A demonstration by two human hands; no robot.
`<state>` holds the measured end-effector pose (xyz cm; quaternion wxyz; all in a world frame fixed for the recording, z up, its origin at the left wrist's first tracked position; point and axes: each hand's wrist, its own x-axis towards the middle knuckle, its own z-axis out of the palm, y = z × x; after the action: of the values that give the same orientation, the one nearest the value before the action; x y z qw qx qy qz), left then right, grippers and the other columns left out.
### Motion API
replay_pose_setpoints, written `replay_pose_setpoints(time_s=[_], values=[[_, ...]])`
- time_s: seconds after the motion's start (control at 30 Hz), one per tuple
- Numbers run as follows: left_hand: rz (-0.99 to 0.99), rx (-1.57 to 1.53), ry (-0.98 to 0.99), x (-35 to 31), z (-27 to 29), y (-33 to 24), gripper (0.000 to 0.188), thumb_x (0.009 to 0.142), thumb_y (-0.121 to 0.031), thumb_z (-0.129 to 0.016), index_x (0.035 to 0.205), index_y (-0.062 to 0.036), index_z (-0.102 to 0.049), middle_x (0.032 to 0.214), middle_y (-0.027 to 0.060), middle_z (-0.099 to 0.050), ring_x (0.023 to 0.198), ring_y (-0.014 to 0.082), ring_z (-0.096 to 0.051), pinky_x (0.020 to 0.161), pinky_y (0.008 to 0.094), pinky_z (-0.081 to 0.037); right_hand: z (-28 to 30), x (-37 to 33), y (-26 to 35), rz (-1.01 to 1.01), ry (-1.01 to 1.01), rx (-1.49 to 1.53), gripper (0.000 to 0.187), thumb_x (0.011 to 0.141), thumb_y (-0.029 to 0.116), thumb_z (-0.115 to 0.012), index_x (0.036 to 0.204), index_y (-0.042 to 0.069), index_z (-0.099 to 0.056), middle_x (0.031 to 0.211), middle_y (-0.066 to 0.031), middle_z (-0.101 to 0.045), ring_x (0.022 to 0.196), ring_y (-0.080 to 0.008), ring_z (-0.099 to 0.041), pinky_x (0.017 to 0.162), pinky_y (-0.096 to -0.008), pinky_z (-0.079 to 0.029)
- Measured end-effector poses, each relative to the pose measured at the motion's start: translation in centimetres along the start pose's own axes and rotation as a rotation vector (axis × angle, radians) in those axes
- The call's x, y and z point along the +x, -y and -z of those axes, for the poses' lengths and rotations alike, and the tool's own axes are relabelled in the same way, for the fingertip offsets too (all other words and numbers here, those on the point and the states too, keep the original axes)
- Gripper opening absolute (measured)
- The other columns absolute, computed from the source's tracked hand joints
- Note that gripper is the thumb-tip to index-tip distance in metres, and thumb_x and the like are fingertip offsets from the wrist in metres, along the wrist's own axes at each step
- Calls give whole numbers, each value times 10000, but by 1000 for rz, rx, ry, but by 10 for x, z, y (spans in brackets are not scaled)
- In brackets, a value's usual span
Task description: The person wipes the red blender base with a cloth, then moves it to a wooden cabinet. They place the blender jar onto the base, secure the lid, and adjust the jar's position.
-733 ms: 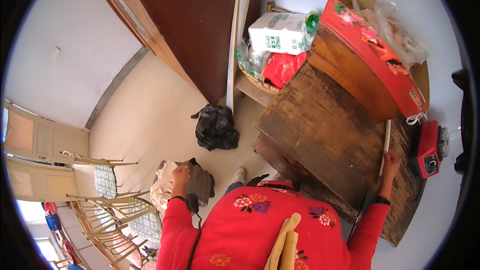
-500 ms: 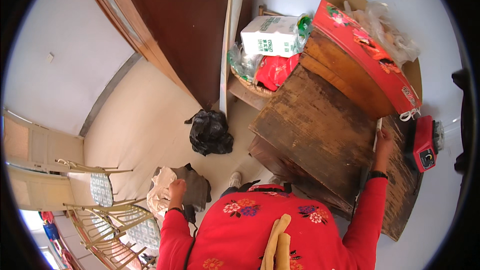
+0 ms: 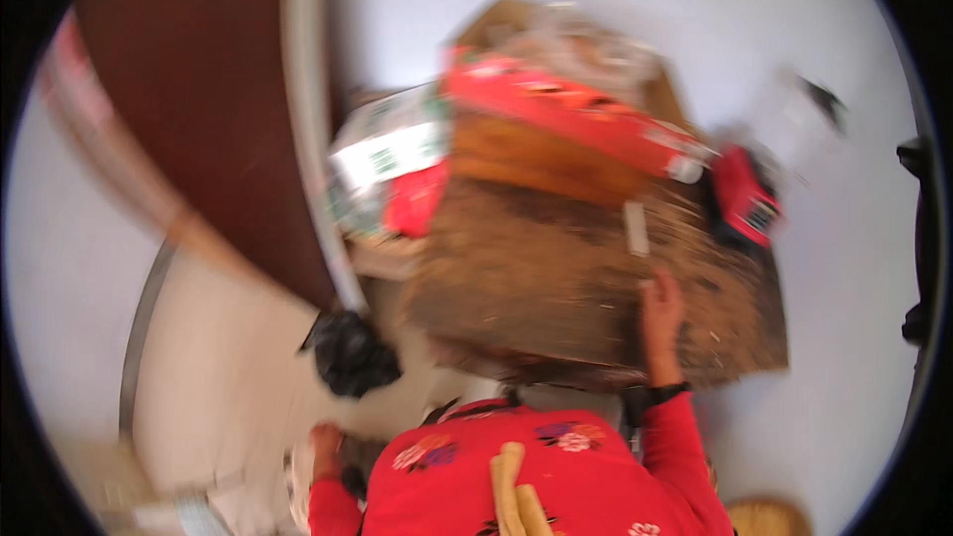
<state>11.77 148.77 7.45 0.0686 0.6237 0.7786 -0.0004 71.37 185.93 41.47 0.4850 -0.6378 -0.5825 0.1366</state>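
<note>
Since the earlier frames the view has swung, so the worn wooden surface (image 3: 556, 288) now fills the middle of the frame instead of the right side, and everything is smeared by motion blur. The right hand (image 3: 660, 323) now lies right of centre, flat on the wooden top, whereas before it was at the far right edge by a pale stick. Its fingers (image 3: 663, 290) look stretched out and close together, pressed to the wood and pointing toward the top of the frame; they wrap around nothing that can be made out. A small pale strip (image 3: 635, 228) lies on the wood just above the fingertips, apart from them.

The left hand (image 3: 326, 440) has dropped to the lower left of the frame, low near the floor, beside a dark and pale bundle (image 3: 349, 467). Blur hides how far its fingers are spread, and whether it touches the bundle cannot be told.

A long red box (image 3: 576, 114) lies across the upper middle on a stacked wooden crate. A small red device (image 3: 745, 199) sits at the upper right of the wood. A black bag (image 3: 349, 352) rests on the floor left of centre.
</note>
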Motion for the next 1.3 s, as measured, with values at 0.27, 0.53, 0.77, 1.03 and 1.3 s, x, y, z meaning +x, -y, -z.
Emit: replay_pose_setpoints(time_s=[0.27,0.53,0.77,1.03,1.3], values=[[526,-849,270,107,39,-20,214,783,-310,-615,828,-130,-720,790,101,-688,764,285,-671,635,453,-508,2,-49,13,58,-186,-273,309,825,220,-678,1102,86,-654,1095,-112,-651,1049,-320,-575,901,-414,-465],[349,-881,330,156,71,-39,217,788,-312,-614,834,-125,-714,795,108,-684,767,290,-668,642,455,-506,3,-52,21,37,-173,-310,287,841,273,-652,1049,77,-677,1032,-130,-659,1003,-334,-581,863,-421,-479],[328,-857,398,132,63,-51,219,791,-313,-613,839,-121,-708,799,115,-682,770,294,-665,648,457,-505,3,-51,25,-3,-161,-304,286,837,289,-654,1037,87,-685,1015,-129,-661,1003,-330,-583,862,-422,-477],[308,-811,465,122,80,-94,223,796,-315,-611,845,-117,-702,804,122,-678,773,298,-662,655,460,-504,5,-50,18,17,-162,-237,273,837,278,-655,1033,89,-683,983,-125,-661,967,-327,-587,849,-420,-466],[309,-806,460,116,98,-142,226,800,-316,-610,852,-113,-695,809,129,-675,776,303,-658,662,462,-502,11,-50,15,50,-173,-121,237,831,226,-668,1024,89,-673,980,-114,-662,957,-322,-594,845,-406,-466]])
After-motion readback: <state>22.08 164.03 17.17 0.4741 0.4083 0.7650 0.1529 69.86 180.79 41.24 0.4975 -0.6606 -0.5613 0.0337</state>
